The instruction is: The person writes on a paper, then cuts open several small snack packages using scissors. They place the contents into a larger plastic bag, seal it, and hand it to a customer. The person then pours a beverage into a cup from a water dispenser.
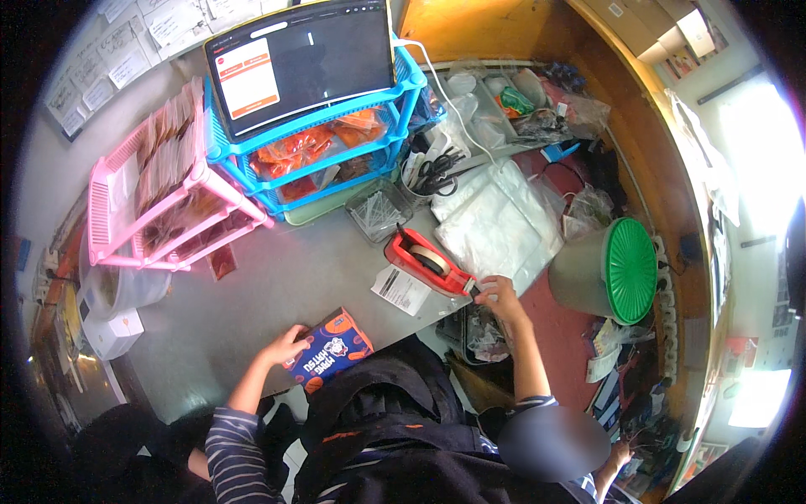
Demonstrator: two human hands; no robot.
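Grey tabletop [210,311] spreads across the left and middle of the frame, with an orange-brown wooden panel [483,29] rising behind at the top. Upper left, a blue rack [409,76] carries a dark screen [302,71], and a pink rack [101,227] of packets stands just beside it. White plastic bags [495,223] lie right of the upper centre, near a tub with a green lid [631,270] at the right.

Low in the centre, near the tabletop's front edge, is a blue and orange box [332,353]. The left hand [288,346] has its grip curled around the box's left end. At the frame's centre, a red tape dispenser [418,267] lies beside a white paper slip [400,290]. The right hand [500,297] has bent fingers at the dispenser's lower right end; whether its grip is pinching tape, I cannot tell.
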